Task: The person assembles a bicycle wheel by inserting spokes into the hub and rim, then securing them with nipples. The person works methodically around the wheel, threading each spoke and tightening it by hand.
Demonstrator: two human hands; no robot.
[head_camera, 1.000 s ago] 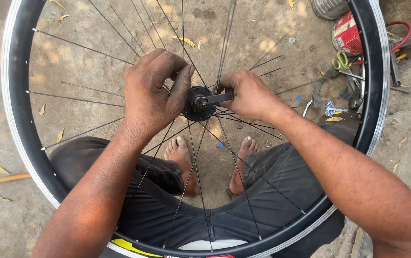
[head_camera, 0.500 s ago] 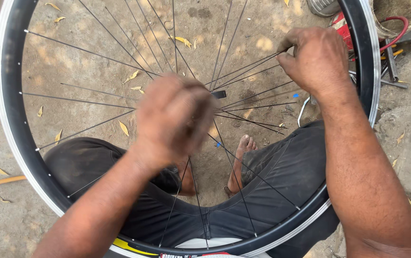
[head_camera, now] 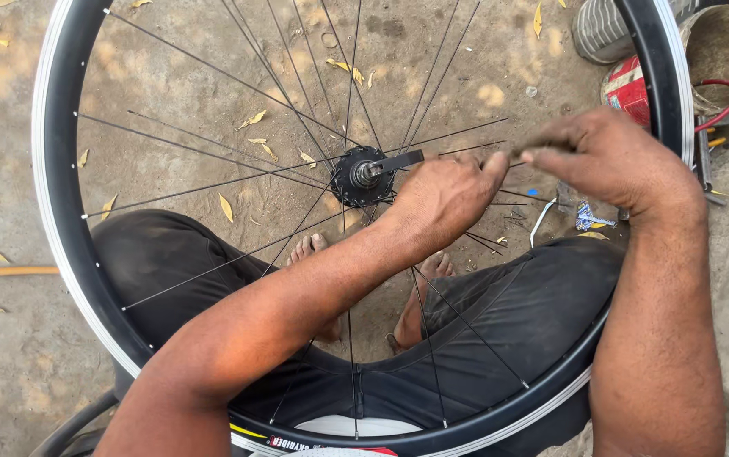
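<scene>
The left hand [head_camera: 445, 199] lies over the spokes just to the right of the hub [head_camera: 362, 175], with its fingers curled in and the fingertips meeting the right hand; it seems to pinch a thin spoke [head_camera: 466, 152] there, but the spoke is partly hidden by the fingers. The right hand [head_camera: 610, 161] is half closed, thumb and forefinger pressed together on something small and dark at the end of this spoke; what exactly it is, I cannot tell. The bicycle wheel [head_camera: 60, 228] with black rim rests flat across the lap of the person, above the dark trousers [head_camera: 534, 313], and the hub stands near the middle with a flat dark tool [head_camera: 398, 159] sticking out from it toward the hands. Through the spokes two bare feet [head_camera: 419, 296] are seen on the dusty ground [head_camera: 178, 76] with dry leaves. At the upper right, beyond the rim, stand a red can [head_camera: 627, 89] and a grey bucket [head_camera: 724, 46]
</scene>
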